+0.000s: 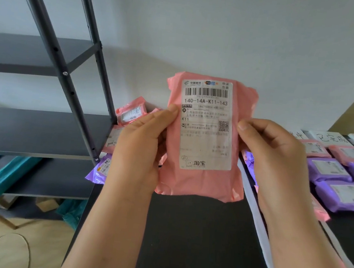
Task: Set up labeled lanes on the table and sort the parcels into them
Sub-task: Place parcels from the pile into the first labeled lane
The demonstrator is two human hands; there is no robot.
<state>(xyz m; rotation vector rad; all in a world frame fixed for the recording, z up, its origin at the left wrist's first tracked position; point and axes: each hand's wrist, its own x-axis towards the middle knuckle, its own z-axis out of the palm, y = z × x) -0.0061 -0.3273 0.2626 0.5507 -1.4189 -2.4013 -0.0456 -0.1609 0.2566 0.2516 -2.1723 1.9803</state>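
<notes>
You hold the pink parcel point(201, 180) upright at the centre of the frame, its label facing you, above the dark worktop point(193, 235). Your left hand point(139, 145) grips its left edge and your right hand point(272, 158) pinches its right edge, fingers point(258, 130) curled round it. At the right of the frame, purple parcels point(330, 171) lie below handwritten signs point(330, 138). A shelf point(39, 131) stands at left.

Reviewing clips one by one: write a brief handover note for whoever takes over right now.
Hands: left hand and right hand both grip the pink parcel upright, label facing the camera, above the black table.
Done: lane cards and a white divider strip are laid; pink and purple sorted parcels lie in rows on the right.
Left: place this parcel; sort the pile by the shelf.
</notes>
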